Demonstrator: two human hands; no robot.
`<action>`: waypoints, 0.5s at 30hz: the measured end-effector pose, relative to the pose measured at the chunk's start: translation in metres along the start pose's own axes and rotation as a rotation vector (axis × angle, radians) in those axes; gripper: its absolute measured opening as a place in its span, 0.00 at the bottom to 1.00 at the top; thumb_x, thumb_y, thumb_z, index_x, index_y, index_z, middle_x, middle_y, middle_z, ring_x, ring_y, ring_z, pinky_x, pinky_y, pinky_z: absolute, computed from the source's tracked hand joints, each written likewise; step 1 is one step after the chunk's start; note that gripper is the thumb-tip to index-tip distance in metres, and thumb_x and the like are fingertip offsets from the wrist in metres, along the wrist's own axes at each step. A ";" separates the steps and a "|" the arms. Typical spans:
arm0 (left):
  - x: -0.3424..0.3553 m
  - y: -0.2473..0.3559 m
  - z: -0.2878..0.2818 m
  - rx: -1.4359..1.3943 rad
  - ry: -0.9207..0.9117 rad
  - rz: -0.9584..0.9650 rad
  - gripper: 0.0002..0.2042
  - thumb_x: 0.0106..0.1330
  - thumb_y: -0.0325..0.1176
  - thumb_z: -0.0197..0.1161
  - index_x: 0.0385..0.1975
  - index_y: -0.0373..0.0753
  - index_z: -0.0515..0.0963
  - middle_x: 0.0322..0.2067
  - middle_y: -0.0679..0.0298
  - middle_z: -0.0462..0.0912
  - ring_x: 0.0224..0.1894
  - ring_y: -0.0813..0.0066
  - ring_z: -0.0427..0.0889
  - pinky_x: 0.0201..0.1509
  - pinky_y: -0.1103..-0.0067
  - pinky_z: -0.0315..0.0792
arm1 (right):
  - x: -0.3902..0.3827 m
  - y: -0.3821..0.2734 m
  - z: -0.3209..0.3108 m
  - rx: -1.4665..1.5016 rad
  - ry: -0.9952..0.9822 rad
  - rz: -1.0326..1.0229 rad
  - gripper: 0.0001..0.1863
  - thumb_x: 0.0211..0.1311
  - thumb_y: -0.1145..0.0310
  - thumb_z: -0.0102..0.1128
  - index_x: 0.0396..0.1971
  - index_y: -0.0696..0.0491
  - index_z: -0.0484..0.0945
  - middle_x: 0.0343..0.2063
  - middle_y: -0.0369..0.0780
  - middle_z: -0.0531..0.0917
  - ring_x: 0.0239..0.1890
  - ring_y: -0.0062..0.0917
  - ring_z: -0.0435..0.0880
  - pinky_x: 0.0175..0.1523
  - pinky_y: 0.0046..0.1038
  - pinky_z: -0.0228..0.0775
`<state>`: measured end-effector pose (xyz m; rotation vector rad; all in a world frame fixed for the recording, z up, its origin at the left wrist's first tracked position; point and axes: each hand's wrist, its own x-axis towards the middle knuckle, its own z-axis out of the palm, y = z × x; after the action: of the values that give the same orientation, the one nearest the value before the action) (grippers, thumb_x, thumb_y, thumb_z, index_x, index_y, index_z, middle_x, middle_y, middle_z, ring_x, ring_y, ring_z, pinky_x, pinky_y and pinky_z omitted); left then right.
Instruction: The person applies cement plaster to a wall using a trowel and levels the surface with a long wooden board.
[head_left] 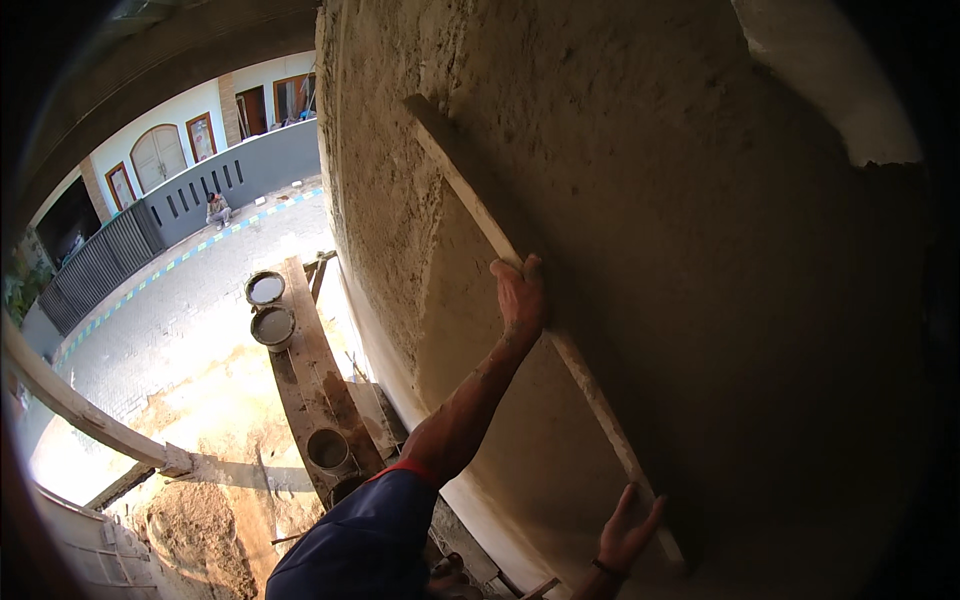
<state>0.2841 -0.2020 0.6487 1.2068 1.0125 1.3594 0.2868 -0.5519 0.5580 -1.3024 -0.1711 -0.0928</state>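
A long, narrow wooden straightedge lies slantwise against a rough, grey-brown plastered wall, from upper left to lower right. My left hand is closed around its middle, the arm in a dark blue sleeve with a red cuff reaching up. Near the lower end, my right hand holds the same straightedge between thumb and fingers, a dark band at its wrist. Left of the straightedge's upper part the plaster looks coarse and uneven; below it the surface is smoother. Deep shade covers the wall's right side.
A plank platform runs along the wall at left, bearing a bucket of pale liquid and other buckets. Below lies a sand heap. A curved-looking pole stands at left. Across the paved street sits a person.
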 end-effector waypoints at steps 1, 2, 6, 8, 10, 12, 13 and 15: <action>0.013 0.022 0.001 0.003 -0.005 0.016 0.23 0.64 0.46 0.54 0.39 0.31 0.57 0.40 0.36 0.72 0.47 0.38 0.71 0.49 0.58 0.63 | 0.001 -0.007 0.009 -0.207 -0.054 -0.179 0.21 0.66 0.58 0.52 0.48 0.62 0.71 0.40 0.46 0.80 0.42 0.31 0.78 0.51 0.29 0.72; 0.023 0.042 0.000 0.041 -0.015 0.007 0.23 0.64 0.47 0.53 0.40 0.30 0.57 0.41 0.37 0.72 0.48 0.39 0.71 0.50 0.58 0.64 | 0.003 -0.013 0.018 -0.405 -0.072 -0.370 0.21 0.66 0.58 0.52 0.47 0.62 0.71 0.39 0.46 0.80 0.42 0.31 0.78 0.51 0.29 0.72; 0.028 0.059 0.005 0.076 -0.052 -0.091 0.24 0.64 0.47 0.52 0.42 0.29 0.57 0.44 0.37 0.71 0.51 0.41 0.71 0.53 0.59 0.64 | 0.015 -0.028 0.011 0.776 -0.175 0.521 0.19 0.66 0.56 0.51 0.45 0.57 0.73 0.34 0.45 0.80 0.39 0.31 0.78 0.45 0.27 0.72; 0.021 0.059 0.005 0.101 -0.051 -0.079 0.24 0.65 0.47 0.52 0.43 0.29 0.56 0.45 0.37 0.71 0.51 0.41 0.71 0.53 0.59 0.64 | 0.016 -0.018 -0.026 0.378 -0.574 0.490 0.19 0.63 0.55 0.54 0.44 0.56 0.73 0.33 0.45 0.79 0.37 0.34 0.78 0.43 0.30 0.71; 0.010 0.047 0.001 0.102 -0.044 -0.095 0.25 0.65 0.47 0.51 0.46 0.28 0.55 0.46 0.36 0.71 0.52 0.41 0.71 0.54 0.58 0.63 | 0.000 0.000 -0.063 -0.275 -0.415 0.082 0.20 0.62 0.55 0.56 0.44 0.57 0.72 0.35 0.46 0.78 0.39 0.37 0.76 0.45 0.34 0.69; -0.007 0.024 -0.002 0.104 -0.048 -0.128 0.27 0.65 0.47 0.51 0.49 0.28 0.54 0.46 0.36 0.71 0.52 0.40 0.70 0.54 0.58 0.63 | 0.001 0.002 -0.077 -0.914 -0.202 -0.327 0.21 0.60 0.56 0.57 0.44 0.57 0.72 0.38 0.48 0.76 0.41 0.40 0.75 0.47 0.39 0.67; -0.018 0.011 -0.004 0.130 -0.047 -0.149 0.27 0.65 0.46 0.51 0.50 0.27 0.54 0.46 0.36 0.71 0.52 0.40 0.70 0.54 0.58 0.63 | -0.003 -0.014 -0.078 -1.059 -0.173 -0.635 0.21 0.59 0.58 0.58 0.46 0.57 0.71 0.42 0.50 0.73 0.45 0.43 0.71 0.49 0.44 0.64; -0.043 -0.019 -0.009 0.181 -0.003 -0.125 0.28 0.65 0.45 0.51 0.51 0.26 0.53 0.46 0.36 0.71 0.51 0.39 0.70 0.54 0.57 0.62 | -0.003 -0.035 -0.087 -1.298 -0.220 -0.966 0.26 0.54 0.64 0.63 0.53 0.55 0.68 0.52 0.53 0.64 0.55 0.50 0.60 0.56 0.52 0.55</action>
<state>0.2777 -0.2413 0.6227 1.2552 1.2093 1.1887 0.2841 -0.6450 0.5684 -2.4011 -1.0490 -1.0178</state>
